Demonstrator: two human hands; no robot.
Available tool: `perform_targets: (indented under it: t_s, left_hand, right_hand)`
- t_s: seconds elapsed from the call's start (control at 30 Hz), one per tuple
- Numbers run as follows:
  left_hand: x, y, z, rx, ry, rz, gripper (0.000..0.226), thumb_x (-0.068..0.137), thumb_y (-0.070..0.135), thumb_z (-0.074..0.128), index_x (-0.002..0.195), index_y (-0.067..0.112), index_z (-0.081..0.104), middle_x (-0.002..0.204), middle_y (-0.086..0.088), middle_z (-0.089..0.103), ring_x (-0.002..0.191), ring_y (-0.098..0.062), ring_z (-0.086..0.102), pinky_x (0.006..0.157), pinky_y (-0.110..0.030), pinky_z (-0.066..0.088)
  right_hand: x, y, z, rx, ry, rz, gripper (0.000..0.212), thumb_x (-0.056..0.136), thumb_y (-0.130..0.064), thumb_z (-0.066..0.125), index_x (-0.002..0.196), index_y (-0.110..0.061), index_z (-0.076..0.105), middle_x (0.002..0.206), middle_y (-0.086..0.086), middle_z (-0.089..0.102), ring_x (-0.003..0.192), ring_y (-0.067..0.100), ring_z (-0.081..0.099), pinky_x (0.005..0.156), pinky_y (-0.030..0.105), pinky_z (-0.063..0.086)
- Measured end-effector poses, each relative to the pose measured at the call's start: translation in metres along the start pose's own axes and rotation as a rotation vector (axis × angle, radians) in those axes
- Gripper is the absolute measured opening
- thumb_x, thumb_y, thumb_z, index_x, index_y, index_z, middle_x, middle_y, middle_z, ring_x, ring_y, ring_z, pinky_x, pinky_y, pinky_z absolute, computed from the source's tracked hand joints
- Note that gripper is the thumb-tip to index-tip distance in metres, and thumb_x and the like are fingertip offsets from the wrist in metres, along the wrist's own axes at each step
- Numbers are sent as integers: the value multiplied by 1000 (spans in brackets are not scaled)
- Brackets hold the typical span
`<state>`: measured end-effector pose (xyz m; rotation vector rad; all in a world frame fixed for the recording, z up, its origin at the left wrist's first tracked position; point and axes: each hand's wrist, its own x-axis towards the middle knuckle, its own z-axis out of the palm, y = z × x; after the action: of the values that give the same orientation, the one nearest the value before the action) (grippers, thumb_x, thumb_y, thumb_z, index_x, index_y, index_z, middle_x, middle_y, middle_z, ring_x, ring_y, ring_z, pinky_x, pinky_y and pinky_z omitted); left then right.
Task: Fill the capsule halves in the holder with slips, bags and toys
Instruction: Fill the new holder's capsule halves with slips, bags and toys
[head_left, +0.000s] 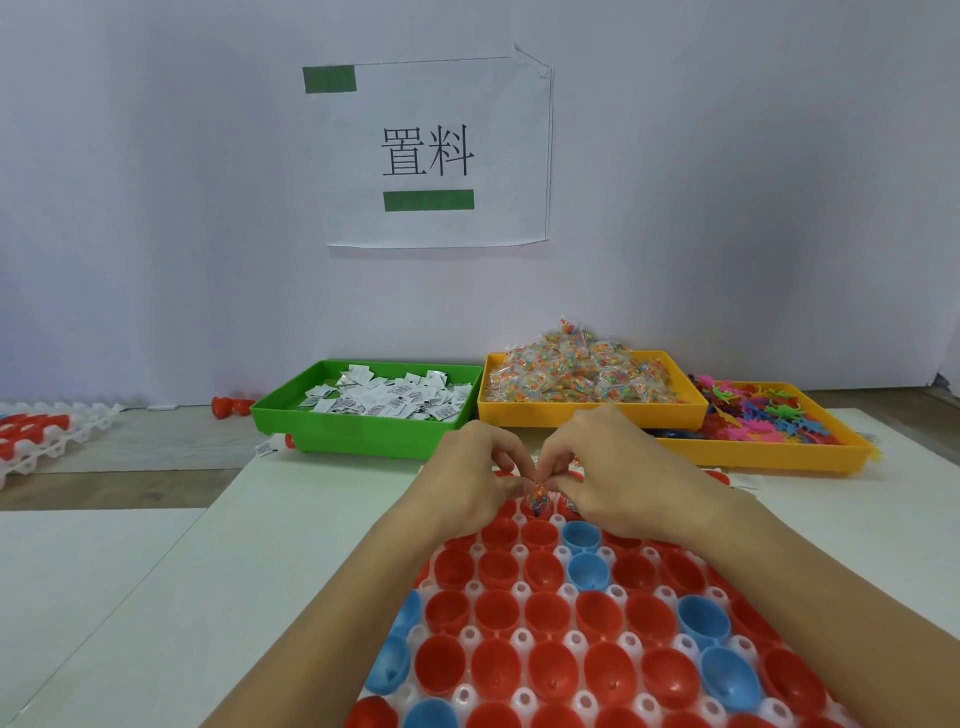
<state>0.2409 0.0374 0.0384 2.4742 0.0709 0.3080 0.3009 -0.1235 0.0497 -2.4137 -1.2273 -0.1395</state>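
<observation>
Two bare hands are meeting above the far edge of the white capsule holder (470, 636), which is lying on the bench (291, 519) and carrying rows of open red capsule halves (550, 613) with a few blue capsule halves (587, 569) among them. Each grip is closing in a pinch: the left hand (475, 480) and the right hand (618, 475) are curling thumb and fingertips together on one small clear bag of coloured beads (538, 498), which is hanging just over a far-row red half. Behind the hands, three trays are sitting side by side: a green tray (363, 431) holding white printed slips (395, 397), a yellow tray (587, 413) heaped with similar bead bags (576, 371), and an orange-yellow tray (769, 457) holding flat coloured toys (763, 413). A paper sign (441, 150) is hanging on the wall behind.
</observation>
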Motion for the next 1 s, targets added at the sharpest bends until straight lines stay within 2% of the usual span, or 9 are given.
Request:
perform_targets:
  t_s: [0.13, 0.3, 0.37, 0.47, 0.53, 0.63, 0.7, 0.83, 1.0]
  left_hand:
    - [0, -1, 1, 3, 18, 6, 19, 82, 21, 80, 73, 34, 69, 96, 1, 66, 87, -10, 58, 72, -21, 42]
    - [0, -1, 3, 38, 17, 39, 21, 81, 20, 79, 72, 35, 68, 95, 4, 63, 86, -4, 54, 68, -13, 38]
    - [0, 0, 3, 45, 12, 52, 19, 82, 20, 78, 74, 34, 68, 97, 4, 63, 86, -2, 52, 70, -15, 39]
    - [0, 0, 2, 68, 11, 56, 16, 82, 20, 78, 76, 32, 69, 101, 3, 64, 89, -5, 54, 77, -22, 43]
    - [0, 1, 2, 84, 13, 51, 17, 82, 20, 79, 74, 32, 69, 101, 3, 65, 90, -5, 54, 78, -22, 42]
    - [0, 1, 1, 109, 7, 44, 19, 81, 21, 80, 72, 33, 68, 101, 5, 65, 92, -6, 54, 77, -21, 39]
    - [0, 1, 0, 117, 1, 43, 18, 81, 21, 80, 72, 32, 69, 100, 5, 65, 92, -6, 54, 76, -20, 39]
    - [0, 2, -2, 142, -21, 50, 6, 81, 22, 79, 83, 26, 75, 96, 8, 64, 88, -7, 55, 77, -19, 40]
    - [-1, 6, -7, 117, -44, 50, 19, 77, 32, 81, 93, 29, 72, 108, 6, 65, 101, -9, 59, 89, -26, 47]
  right_hand:
    - [-1, -1, 0, -5, 3, 2, 17, 93, -14, 64, 92, -23, 79, 85, -11, 72, 83, 9, 64, 74, 34, 59]
    - [0, 0, -1, -8, -9, -3, 18, 93, -15, 64, 92, -25, 79, 84, -11, 72, 83, 9, 63, 75, 33, 58]
    - [0, 0, 0, -7, -12, 0, 18, 93, -14, 64, 92, -25, 79, 84, -12, 72, 83, 9, 63, 75, 33, 58]
    - [0, 1, 0, -13, -10, -6, 18, 93, -16, 64, 93, -26, 79, 85, -13, 72, 83, 8, 62, 71, 25, 55]
    - [0, 1, 1, -12, -9, -17, 17, 94, -16, 65, 94, -26, 79, 87, -14, 72, 82, 4, 61, 65, 16, 49]
    - [0, 1, 1, -12, -9, -19, 16, 93, -18, 66, 94, -28, 80, 89, -17, 72, 82, 1, 59, 62, 13, 44]
    - [1, 0, 0, -13, -11, -17, 16, 93, -18, 67, 93, -29, 80, 90, -18, 72, 82, 0, 59, 65, 14, 47]
    - [1, 0, -1, -7, -18, -13, 15, 92, -18, 68, 92, -27, 80, 92, -15, 73, 87, 3, 64, 80, 26, 56]
    - [0, 0, 0, -24, -12, -19, 15, 93, -18, 67, 96, -26, 79, 97, -15, 73, 92, 4, 63, 82, 25, 55]
